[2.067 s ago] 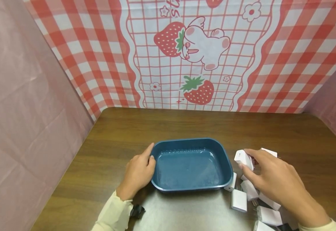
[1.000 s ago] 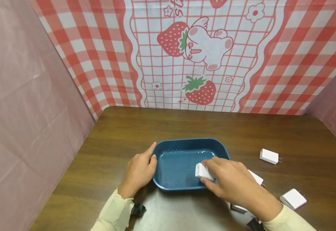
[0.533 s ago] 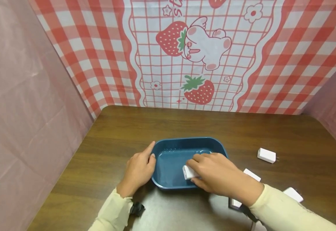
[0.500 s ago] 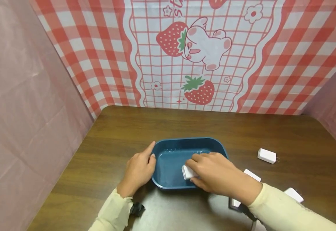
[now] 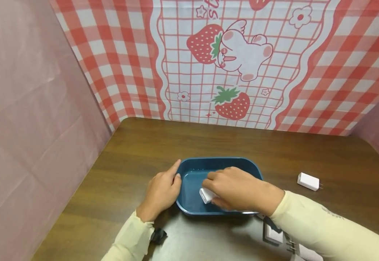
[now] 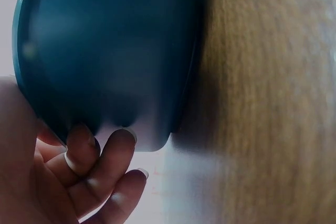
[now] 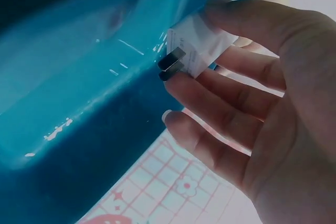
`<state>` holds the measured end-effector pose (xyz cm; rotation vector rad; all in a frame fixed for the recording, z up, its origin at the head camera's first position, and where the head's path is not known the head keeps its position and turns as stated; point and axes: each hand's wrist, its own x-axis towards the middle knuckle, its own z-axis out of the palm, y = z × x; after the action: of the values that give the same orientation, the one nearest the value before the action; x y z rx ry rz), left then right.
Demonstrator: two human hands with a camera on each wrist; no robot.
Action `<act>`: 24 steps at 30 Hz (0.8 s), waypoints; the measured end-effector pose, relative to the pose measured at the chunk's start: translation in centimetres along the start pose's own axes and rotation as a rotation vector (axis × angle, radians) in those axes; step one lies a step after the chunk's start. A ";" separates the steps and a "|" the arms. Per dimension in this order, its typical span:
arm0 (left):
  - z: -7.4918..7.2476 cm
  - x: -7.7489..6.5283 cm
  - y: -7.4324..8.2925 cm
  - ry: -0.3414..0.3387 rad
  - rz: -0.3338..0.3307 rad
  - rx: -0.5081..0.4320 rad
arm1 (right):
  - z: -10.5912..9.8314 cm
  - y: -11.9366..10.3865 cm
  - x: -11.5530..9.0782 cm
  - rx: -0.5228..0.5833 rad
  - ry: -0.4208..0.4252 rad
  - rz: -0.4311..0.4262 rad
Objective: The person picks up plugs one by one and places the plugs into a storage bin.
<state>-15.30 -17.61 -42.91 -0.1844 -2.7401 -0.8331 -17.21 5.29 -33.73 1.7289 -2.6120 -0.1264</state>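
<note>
A blue plastic basin [image 5: 189,181] rests on the wooden table. My left hand [image 5: 161,192] holds its left end, index finger and thumb at the rim; the left wrist view shows the other fingers curled against the outer wall [image 6: 115,40]. Low inside the basin, my right hand [image 5: 233,186] pinches a white charger [image 5: 205,195] between thumb and fingers. Its two metal prongs [image 7: 172,64] point away from the basin's left end in the right wrist view. The hand covers part of the basin's floor.
Another white charger [image 5: 308,181] lies alone on the right of the table [image 5: 150,141]. Several more, including one charger [image 5: 273,235], lie near the front right, partly hidden by the right sleeve [image 5: 326,221]. A checked strawberry cloth [image 5: 144,72] hangs behind the table.
The right hand has carried the charger leftward from above the other chargers into the basin, and lately slightly farther left. The left hand stays at the basin's end. The head view has shifted slightly.
</note>
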 end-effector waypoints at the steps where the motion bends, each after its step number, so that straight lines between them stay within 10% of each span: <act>1: 0.0 0.0 0.0 -0.001 0.000 -0.001 | 0.0 0.0 0.3 -0.005 -0.002 -0.011; 24: 0.2 -0.1 0.1 0.013 0.020 -0.034 | 1.9 0.2 3.6 -0.146 -0.045 -0.180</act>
<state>-15.26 -17.44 -43.01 -0.2121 -2.7092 -0.8725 -18.90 2.15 -35.77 1.9265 -2.4021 -0.3519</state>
